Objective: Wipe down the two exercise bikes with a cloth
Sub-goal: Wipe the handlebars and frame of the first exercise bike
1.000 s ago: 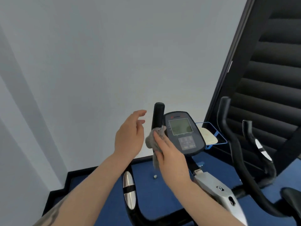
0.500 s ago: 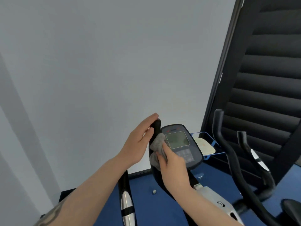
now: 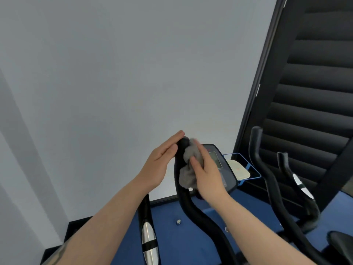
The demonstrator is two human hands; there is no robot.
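Currently, right hand (image 3: 207,175) pressing a bunched grey cloth (image 3: 188,169) against the nearer bike's upright black handlebar (image 3: 181,180), fingers curling over it, left hand (image 3: 159,161) lying flat-fingered against the bar's tip, console (image 3: 222,165) just behind, second bike's handlebars (image 3: 267,173) standing at right.

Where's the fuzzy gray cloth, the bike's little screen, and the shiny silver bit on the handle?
gray cloth (image 3: 188,179): head view, on its lower bunched part.
screen (image 3: 215,159): head view, on the display's visible strip.
silver bit (image 3: 148,237): head view, on the middle of the left handlebar's metal patch.
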